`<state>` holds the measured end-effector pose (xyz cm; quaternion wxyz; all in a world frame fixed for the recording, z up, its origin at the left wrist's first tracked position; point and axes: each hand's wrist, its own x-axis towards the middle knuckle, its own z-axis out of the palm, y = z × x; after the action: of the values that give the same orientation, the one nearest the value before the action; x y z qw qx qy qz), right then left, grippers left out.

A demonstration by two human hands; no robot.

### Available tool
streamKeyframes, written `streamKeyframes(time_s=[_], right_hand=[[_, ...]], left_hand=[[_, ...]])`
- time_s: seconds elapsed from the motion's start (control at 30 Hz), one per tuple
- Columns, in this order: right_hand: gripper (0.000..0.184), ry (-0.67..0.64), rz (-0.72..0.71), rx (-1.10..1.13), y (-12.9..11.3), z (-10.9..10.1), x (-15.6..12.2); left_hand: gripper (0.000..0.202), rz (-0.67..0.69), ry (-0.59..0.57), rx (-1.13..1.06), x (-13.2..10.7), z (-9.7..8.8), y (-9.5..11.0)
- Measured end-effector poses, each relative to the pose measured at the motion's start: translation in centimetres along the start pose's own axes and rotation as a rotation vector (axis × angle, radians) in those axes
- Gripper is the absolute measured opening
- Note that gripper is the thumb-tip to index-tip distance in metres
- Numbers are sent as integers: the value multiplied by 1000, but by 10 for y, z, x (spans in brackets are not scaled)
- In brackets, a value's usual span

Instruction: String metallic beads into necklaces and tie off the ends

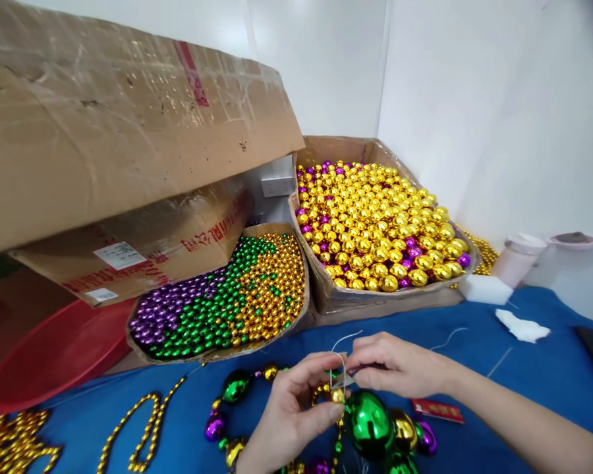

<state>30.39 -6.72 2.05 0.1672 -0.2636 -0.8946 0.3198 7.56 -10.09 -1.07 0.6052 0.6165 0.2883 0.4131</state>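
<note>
Over a blue cloth (524,382), my left hand (291,411) pinches a bead necklace (370,424) near a small gold bead, its fingers closed. My right hand (400,365) is closed on a thin white thread (340,361) that loops between the two hands. Just below them lie large green, gold and purple beads of the necklace. A strand of small gold beads (138,428) rests to the left on the cloth.
A low box (217,296) holds small purple, green and gold beads; a bigger box (375,217) holds large gold and purple ones. Cardboard flaps (103,118) overhang at left above a red basin (54,355). A white cup (516,260), tissue (521,326) and red lighter (437,410) lie at right.
</note>
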Motion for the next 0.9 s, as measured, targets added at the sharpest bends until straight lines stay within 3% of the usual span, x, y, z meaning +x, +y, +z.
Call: streamKeyframes(time_s=[0.47, 0.63, 0.77, 0.9], right_hand=[[28, -4, -9, -22, 0, -7, -5], [28, 72, 16, -7, -4, 2, -5], [32, 213, 153, -47, 13, 7, -19], [33, 316, 447, -241, 58, 18, -61]], left_hand=[[42, -19, -46, 85, 7, 5, 12], [43, -9, -20, 106, 8, 7, 9], [47, -47, 52, 15, 8, 5, 7], [45, 29, 282, -93, 8, -12, 14]])
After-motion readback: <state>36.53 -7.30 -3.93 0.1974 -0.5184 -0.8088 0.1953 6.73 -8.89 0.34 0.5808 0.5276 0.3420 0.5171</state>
